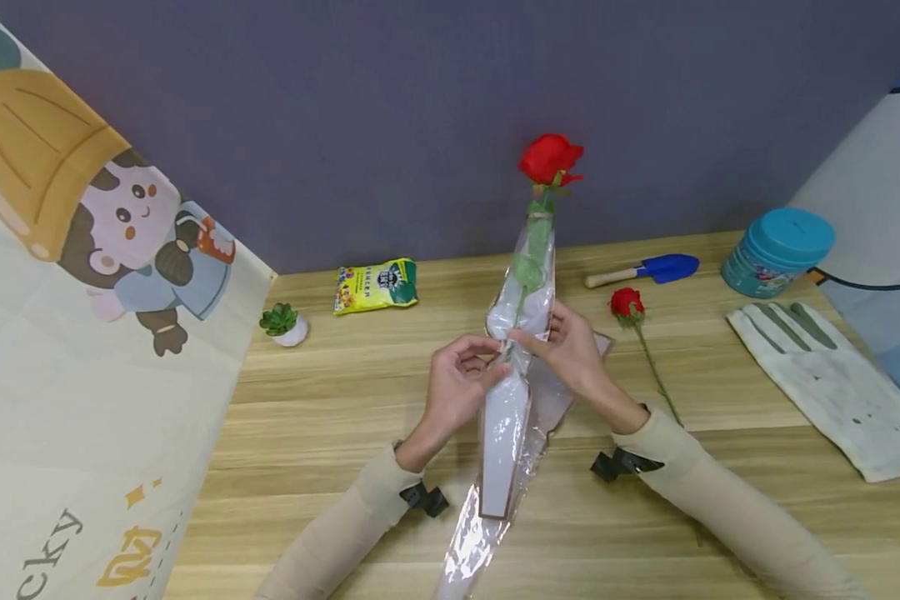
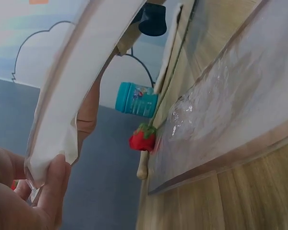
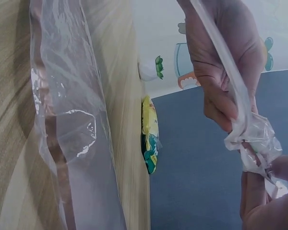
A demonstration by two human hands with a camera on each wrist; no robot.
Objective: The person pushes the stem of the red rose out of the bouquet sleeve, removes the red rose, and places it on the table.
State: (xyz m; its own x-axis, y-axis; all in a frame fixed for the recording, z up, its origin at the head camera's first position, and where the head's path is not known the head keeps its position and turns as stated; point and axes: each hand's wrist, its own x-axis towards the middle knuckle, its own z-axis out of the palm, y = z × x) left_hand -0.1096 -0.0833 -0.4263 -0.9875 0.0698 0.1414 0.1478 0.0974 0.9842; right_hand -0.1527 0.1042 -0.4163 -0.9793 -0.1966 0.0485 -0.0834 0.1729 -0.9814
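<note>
Wooden surface (image 1: 330, 417) below, both hands pinch the rose's (image 1: 550, 158) plastic sleeve (image 1: 506, 417): left hand (image 1: 457, 387), right hand (image 1: 570, 354), apparently gathering it; a snug, even grip matters.

Left hand (image 3: 225, 62) & right hand (image 3: 269, 196) pinch crinkled clear plastic sleeve w/ white liner (image 3: 252, 136) above wooden table (image 3: 9, 86); yellow-green snack packet (image 3: 150, 139) near table's far edge.

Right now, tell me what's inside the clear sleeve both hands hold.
Inside the clear sleeve: a rose stem with leaves; its red bloom pokes out. Fingers and white liner hide the lower stem.
</note>
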